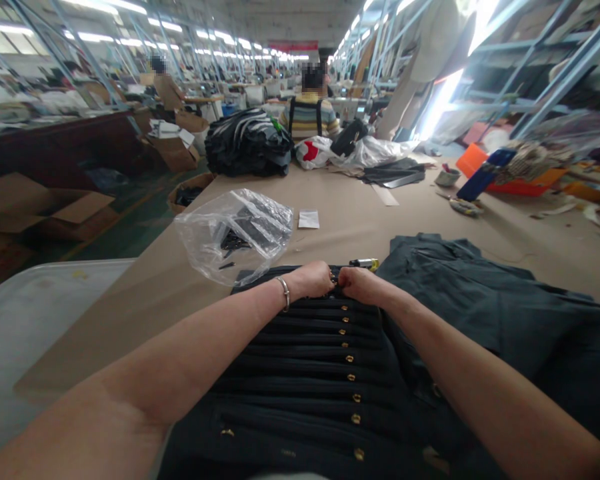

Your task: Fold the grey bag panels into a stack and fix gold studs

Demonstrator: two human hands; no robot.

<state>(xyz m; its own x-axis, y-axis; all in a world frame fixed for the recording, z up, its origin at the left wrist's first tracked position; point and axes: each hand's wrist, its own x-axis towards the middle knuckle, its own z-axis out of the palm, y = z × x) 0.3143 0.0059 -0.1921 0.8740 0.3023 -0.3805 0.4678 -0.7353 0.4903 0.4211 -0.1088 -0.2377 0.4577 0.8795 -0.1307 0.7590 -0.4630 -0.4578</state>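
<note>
A row of overlapping dark garments (300,387) lies in front of me, each with a small gold metal fitting (351,377) in line down the middle. At the far end of this row, my left hand (316,280) is closed, with a bracelet on its wrist. Facing it, my right hand (359,283) is also closed, its fingers almost meeting those of the left. Both pinch at the uppermost garment around a small dark and shiny piece, too covered by the fingers to make out. Just beyond the right hand lies a yellow and silver tool, perhaps a cutter (364,263).
A clear plastic bag (240,233) with small black pieces and a white paper square (309,219) lie beyond. More dark garments (480,300) are heaped right. Scissors (465,205) and an orange bin (520,179) sit farther right. A dark cloth pile (247,143) and a seated person (310,117) are ahead.
</note>
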